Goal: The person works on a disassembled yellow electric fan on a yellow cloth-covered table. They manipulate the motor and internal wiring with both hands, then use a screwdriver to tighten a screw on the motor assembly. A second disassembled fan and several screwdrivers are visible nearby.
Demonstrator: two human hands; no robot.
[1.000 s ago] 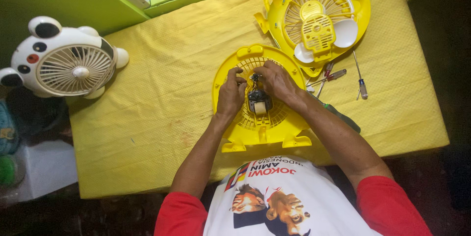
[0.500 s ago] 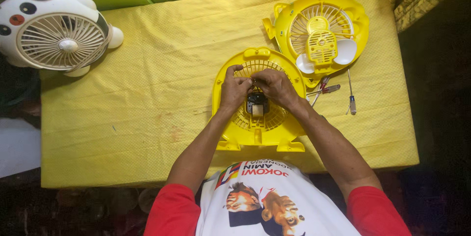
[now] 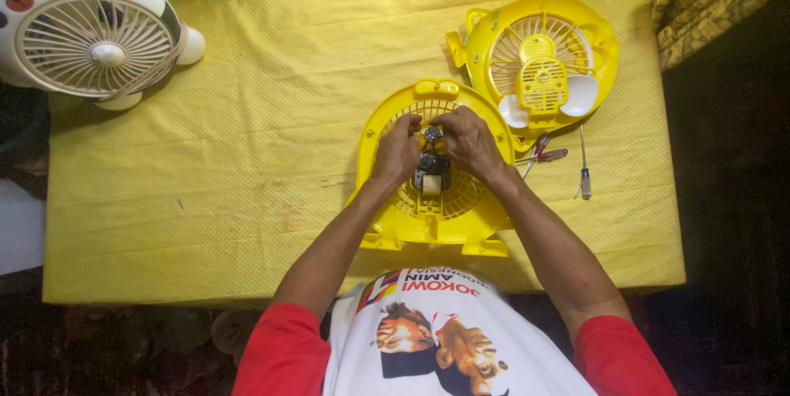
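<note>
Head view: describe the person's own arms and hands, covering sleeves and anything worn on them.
Both arms are bare from the short red sleeves down. The left hand and right hand are bare: no gloves, and no watch, ring or bracelet that I can make out. The left red sleeve and right red sleeve belong to a white shirt with a printed picture on the chest.

The person wears a white T-shirt point(image 3: 444, 338) with red short sleeves point(image 3: 284, 355) and a printed picture on the chest. Both forearms are bare, and both hands are bare too.
</note>
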